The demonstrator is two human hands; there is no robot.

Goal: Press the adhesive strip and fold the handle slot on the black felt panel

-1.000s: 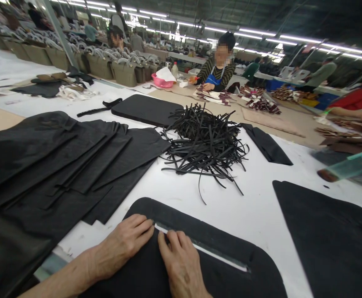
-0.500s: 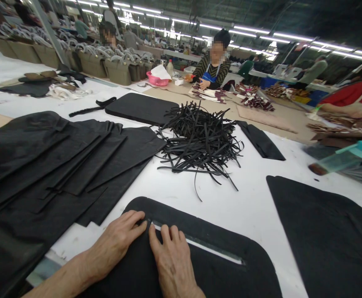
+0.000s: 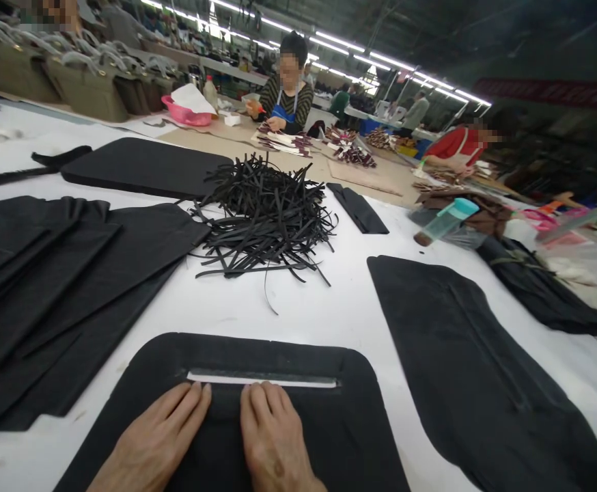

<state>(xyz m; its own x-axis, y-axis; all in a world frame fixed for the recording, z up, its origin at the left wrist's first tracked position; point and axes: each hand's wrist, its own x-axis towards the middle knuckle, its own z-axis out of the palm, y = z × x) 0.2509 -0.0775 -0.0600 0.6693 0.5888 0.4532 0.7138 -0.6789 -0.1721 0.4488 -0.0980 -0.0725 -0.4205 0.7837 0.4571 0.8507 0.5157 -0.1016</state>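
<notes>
– What lies beneath the hands (image 3: 149, 437)?
– A panel (image 3: 225, 430), on the bench (image 3: 324, 314).
– And around it?
– Sheets (image 3: 91, 294) left, a second panel (image 3: 447, 342) right, strips (image 3: 272, 222) behind.
– The pad (image 3: 145, 167)?
– Just left of the strips.
– The bottle (image 3: 445, 221)?
– Behind the second panel.

Black panel (image 3: 219, 437), pink basin (image 3: 190, 117), seemingly olive bags (image 3: 86, 92)

Ahead of you, a pink basin (image 3: 190, 118) with something white in it sat near a bottle (image 3: 210, 94), while olive bags (image 3: 88, 92) with grey handles stood to your left. On your right you had a teal-lidded container (image 3: 445, 220), nearer than a person in red (image 3: 449, 145).
</notes>
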